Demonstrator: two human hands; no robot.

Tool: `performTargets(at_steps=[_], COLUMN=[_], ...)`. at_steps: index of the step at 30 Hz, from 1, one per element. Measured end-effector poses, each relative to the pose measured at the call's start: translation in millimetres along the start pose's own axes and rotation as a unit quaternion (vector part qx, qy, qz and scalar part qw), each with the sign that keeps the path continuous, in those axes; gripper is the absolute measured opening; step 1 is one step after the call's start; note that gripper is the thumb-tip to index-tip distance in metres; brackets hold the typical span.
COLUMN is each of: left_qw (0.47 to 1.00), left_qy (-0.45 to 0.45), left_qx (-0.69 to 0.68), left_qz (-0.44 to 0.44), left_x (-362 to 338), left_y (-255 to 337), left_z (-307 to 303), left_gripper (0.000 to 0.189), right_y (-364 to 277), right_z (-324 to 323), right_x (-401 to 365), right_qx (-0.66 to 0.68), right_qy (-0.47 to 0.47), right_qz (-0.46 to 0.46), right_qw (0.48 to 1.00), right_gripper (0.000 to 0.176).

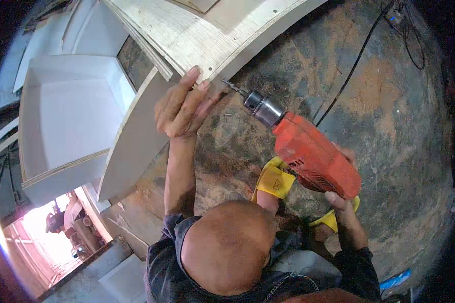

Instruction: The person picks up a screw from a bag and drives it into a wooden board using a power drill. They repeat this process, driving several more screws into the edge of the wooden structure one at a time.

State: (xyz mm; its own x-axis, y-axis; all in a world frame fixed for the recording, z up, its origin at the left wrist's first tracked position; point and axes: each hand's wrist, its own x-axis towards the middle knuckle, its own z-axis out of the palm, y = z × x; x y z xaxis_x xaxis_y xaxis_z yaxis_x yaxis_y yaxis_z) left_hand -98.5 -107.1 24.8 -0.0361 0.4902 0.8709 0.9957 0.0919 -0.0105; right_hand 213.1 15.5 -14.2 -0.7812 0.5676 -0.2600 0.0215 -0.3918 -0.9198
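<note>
We see the right hand [343,203] wrapped round a drill [313,151] slanting far-left toward the board [202,38] — the left hand [181,108], nearer it, loosely spread, holding nothing visible.

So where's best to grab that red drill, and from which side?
Probably the rear of the red drill, from behind, where the right hand holds it: it is bulky there, while the metal nose and thin bit point away toward the wooden board.

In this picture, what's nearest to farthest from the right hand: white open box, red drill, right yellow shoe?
1. Red drill, gripped in the right hand.
2. Right yellow shoe, below the drill.
3. White open box, far left.
</note>
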Motion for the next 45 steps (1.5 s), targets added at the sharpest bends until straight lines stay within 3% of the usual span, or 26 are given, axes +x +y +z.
performTargets(at_steps=[9, 15, 18, 20, 24, 27, 29, 32, 35, 38, 45], left_qw=[0.999, 0.999, 0.997, 0.984, 0.982, 0.985, 0.944, 0.945, 0.952, 0.967, 0.97], left_qy=[0.011, 0.014, 0.035, 0.03, 0.066, 0.051, 0.102, 0.085, 0.072, 0.101, 0.124], left_qx=[0.007, -0.007, -0.042, -0.127, -0.075, -0.083, -0.178, -0.133, -0.075, -0.058, -0.045], left_qz=[-0.03, -0.052, -0.058, -0.12, -0.161, -0.144, -0.26, -0.286, -0.289, -0.225, -0.206], left_x=[-12, -14, -9, -9, -14, -11, -6, -2, 8, 1, -4], left_y=[3, 6, 10, 12, 13, 15, 22, 23, 27, 15, 8], left_z=[6, 6, 8, 5, 12, 18, 24, 29, 34, 44, 49], left_gripper=[0.028, 0.03, 0.029, 0.031, 0.03, 0.04, 0.056, 0.071, 0.074, 0.072, 0.071], right_y=[10, 21, 17, 18, 20, 20, 20, 7, 0, 0, 5], right_z=[3, 11, 18, 11, 12, 10, 12, 14, 16, 19, 22], right_x=[5, 2, 1, 5, 1, -2, 3, 12, 7, 8, 9], right_qx=[-0.023, -0.152, -0.092, -0.151, -0.138, -0.145, -0.153, -0.175, -0.218, -0.236, -0.266], right_qy=[-0.009, -0.01, 0.017, -0.029, 0.006, -0.037, -0.002, -0.017, -0.025, -0.018, 0.001], right_qz=[-0.072, -0.231, -0.206, -0.291, -0.266, -0.218, -0.264, -0.313, -0.269, -0.278, -0.291], right_qw=[0.997, 0.961, 0.974, 0.944, 0.954, 0.965, 0.952, 0.933, 0.938, 0.931, 0.919], right_gripper=[0.087, 0.087, 0.088, 0.088, 0.087, 0.091, 0.082, 0.078, 0.081, 0.079, 0.077])
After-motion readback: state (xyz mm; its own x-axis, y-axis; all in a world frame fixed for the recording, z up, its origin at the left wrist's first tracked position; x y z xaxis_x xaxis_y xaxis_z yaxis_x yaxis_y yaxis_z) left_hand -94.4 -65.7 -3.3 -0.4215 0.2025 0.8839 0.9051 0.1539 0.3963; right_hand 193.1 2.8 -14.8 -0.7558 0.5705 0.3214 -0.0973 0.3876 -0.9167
